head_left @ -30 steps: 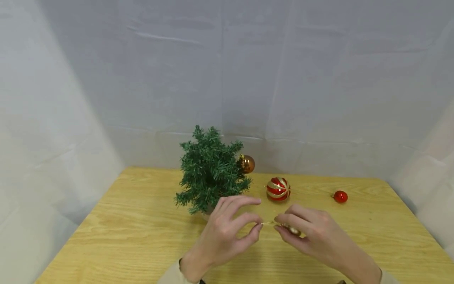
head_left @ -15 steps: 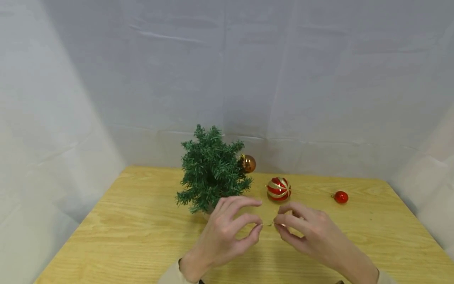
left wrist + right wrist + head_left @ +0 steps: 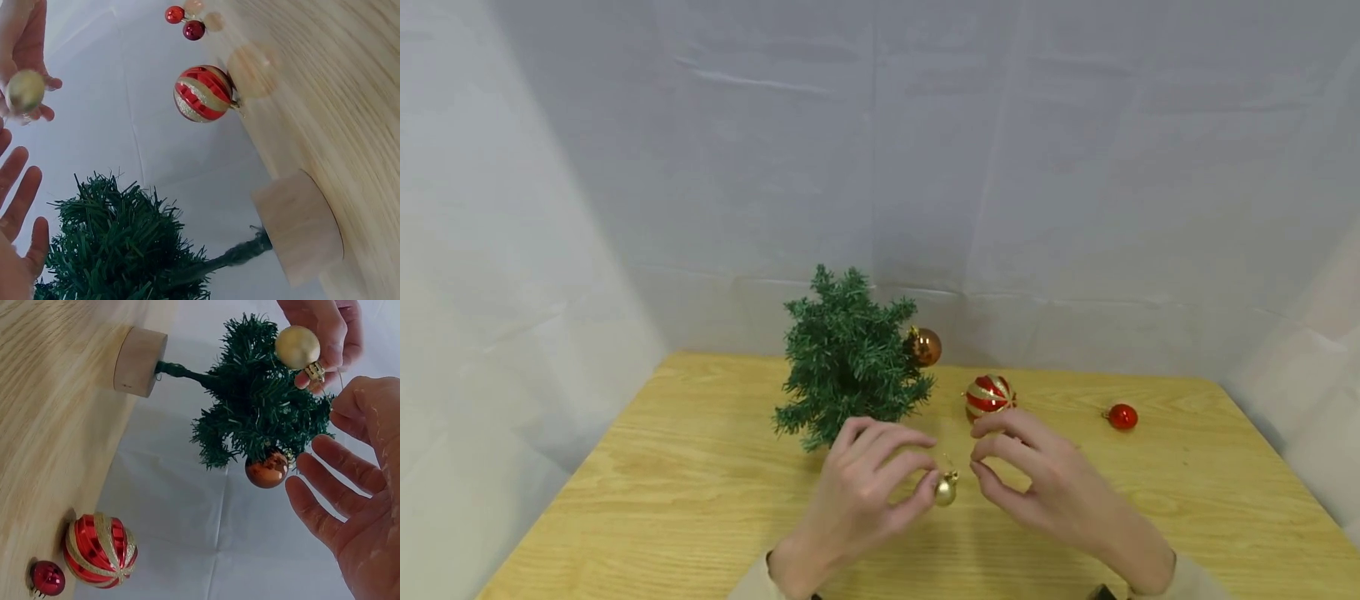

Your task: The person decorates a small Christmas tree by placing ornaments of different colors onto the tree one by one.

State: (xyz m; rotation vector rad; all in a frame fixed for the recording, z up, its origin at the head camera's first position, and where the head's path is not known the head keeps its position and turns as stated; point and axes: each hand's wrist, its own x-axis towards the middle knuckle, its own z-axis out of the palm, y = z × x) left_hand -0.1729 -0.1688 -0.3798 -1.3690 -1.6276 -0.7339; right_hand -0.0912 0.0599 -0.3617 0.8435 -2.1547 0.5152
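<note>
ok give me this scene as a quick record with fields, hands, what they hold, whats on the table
left hand: pinches the gold bauble at its cap
right hand: thumb and forefinger pinch the bauble's thin hanging loop, other fingers spread
gold bauble: held above the table, between the two hands
small green tree: stands on a round wooden base, beyond the left hand
copper bauble: hangs on the tree's right side
red and gold striped bauble: lies on the table, beyond the right hand
small red bauble: lies on the table, far right
</note>
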